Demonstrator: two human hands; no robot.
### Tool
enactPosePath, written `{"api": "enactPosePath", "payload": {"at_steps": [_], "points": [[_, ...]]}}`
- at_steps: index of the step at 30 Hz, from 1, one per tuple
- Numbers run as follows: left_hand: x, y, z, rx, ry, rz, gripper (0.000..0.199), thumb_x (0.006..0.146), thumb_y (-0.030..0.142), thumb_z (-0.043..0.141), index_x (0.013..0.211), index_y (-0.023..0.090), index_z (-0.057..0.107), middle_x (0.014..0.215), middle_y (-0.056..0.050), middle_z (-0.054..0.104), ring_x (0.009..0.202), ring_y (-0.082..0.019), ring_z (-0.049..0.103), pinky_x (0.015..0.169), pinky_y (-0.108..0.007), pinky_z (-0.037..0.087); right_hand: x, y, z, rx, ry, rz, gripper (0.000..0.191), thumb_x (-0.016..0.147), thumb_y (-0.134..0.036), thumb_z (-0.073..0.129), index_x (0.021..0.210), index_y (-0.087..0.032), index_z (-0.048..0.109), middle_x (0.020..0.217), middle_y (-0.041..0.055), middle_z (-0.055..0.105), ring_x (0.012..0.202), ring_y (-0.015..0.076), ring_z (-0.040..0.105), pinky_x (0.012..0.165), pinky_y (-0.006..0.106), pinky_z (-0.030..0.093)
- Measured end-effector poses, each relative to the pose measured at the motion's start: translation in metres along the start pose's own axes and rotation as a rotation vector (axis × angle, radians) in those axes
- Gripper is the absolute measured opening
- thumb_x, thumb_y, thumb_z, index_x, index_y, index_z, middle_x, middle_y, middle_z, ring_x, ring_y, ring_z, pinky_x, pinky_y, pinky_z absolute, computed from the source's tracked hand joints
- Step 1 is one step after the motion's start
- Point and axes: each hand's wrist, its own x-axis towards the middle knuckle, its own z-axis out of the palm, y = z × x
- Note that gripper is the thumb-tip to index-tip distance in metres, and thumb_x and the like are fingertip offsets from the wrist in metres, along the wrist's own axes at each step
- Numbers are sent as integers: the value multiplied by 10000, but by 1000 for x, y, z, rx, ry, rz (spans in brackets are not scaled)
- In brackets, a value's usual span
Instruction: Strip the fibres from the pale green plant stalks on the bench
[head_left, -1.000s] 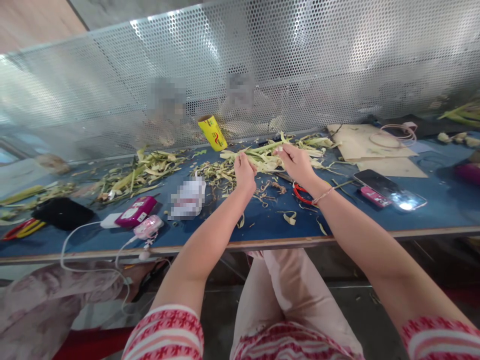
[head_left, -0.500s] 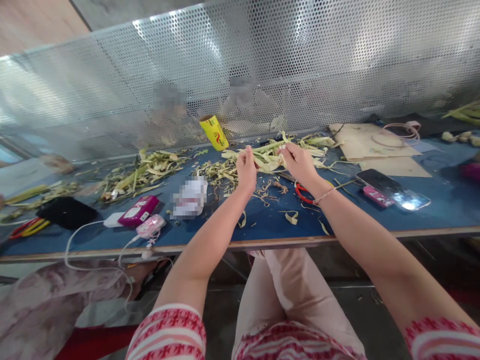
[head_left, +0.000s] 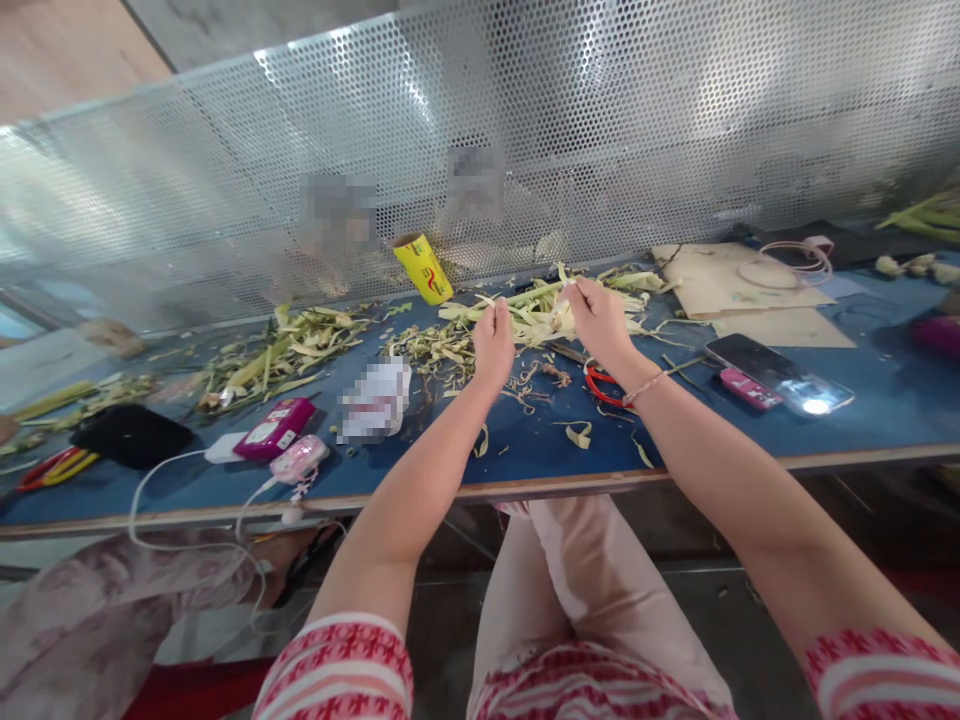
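My left hand (head_left: 493, 342) is closed, with a thin pale strip of plant sticking out above its thumb. To its right, my right hand (head_left: 598, 318) is pinched on something small and whitish, too small to name. Both hands are over a heap of pale green stalks and leaves (head_left: 544, 318) on the blue table. Small plant scraps (head_left: 442, 345) lie left of my left hand. Below my right hand sit red-handled scissors or a similar tool (head_left: 602, 385), partly hidden by the wrist.
A yellow tube (head_left: 424, 269) leans near the perforated metal screen (head_left: 637, 120). Leftward are another plant pile (head_left: 289, 350), a white packet (head_left: 379, 400), a purple device (head_left: 275, 428) and a black pouch (head_left: 132, 436). Phones (head_left: 757, 362) and brown paper (head_left: 731, 280) lie right. Another person's leg (head_left: 172, 580) shows lower left.
My hands have moved slightly apart. A pale strip now shows above my left thumb. The whole view has shifted a little.
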Motion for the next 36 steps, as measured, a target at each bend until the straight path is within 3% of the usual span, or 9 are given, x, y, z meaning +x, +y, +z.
{"api": "enactPosePath", "payload": {"at_steps": [7,9,13,18,24,29,32,36], "points": [[-2,2,9,-247,1,-294,464,865,571,495,621,214,325,463,85,184,359,-49,173,372,-235,141,7,7,3,62,102,81,365,944,-398,403,626,-220,382,562,-21,344,582,134,383,590,298,288],[-4,3,10,-262,40,-256,477,871,567,486,614,214,294,469,84,181,362,-46,172,373,-234,140,8,11,4,75,107,112,362,947,-406,398,639,-216,404,567,-19,350,593,138,395,596,298,294],[-4,0,8,-177,132,-28,513,857,611,465,594,211,278,481,72,216,382,-50,223,388,-237,183,9,21,6,102,149,151,372,941,-444,407,648,-213,413,570,-22,358,595,132,404,594,287,307],[-4,-3,3,13,86,127,547,845,676,394,561,213,328,466,55,241,400,-71,275,421,-253,231,11,29,9,219,177,205,397,928,-515,409,667,-216,406,576,-24,367,583,118,425,567,262,347],[-7,-1,2,98,18,121,530,865,666,352,579,220,362,446,46,317,401,-89,364,460,-257,322,7,19,12,364,32,319,392,924,-531,423,699,-213,463,549,-26,435,501,93,425,494,231,367],[-4,-3,2,109,66,91,510,887,637,342,591,224,385,423,43,387,378,-88,380,464,-259,339,0,3,13,544,-264,595,399,831,-592,555,744,-202,547,603,-7,537,468,90,490,410,215,391],[-2,-3,1,131,97,85,543,893,629,337,544,216,390,423,26,417,392,-84,398,485,-259,358,-4,-2,14,479,-427,600,361,799,-546,631,736,-195,573,628,7,564,489,110,537,420,232,437],[-4,0,2,96,81,82,565,881,642,348,523,209,400,416,26,399,389,-79,382,473,-257,349,-7,-7,17,449,-422,570,265,825,-440,649,748,-198,572,644,5,577,490,103,540,426,217,435]]}}
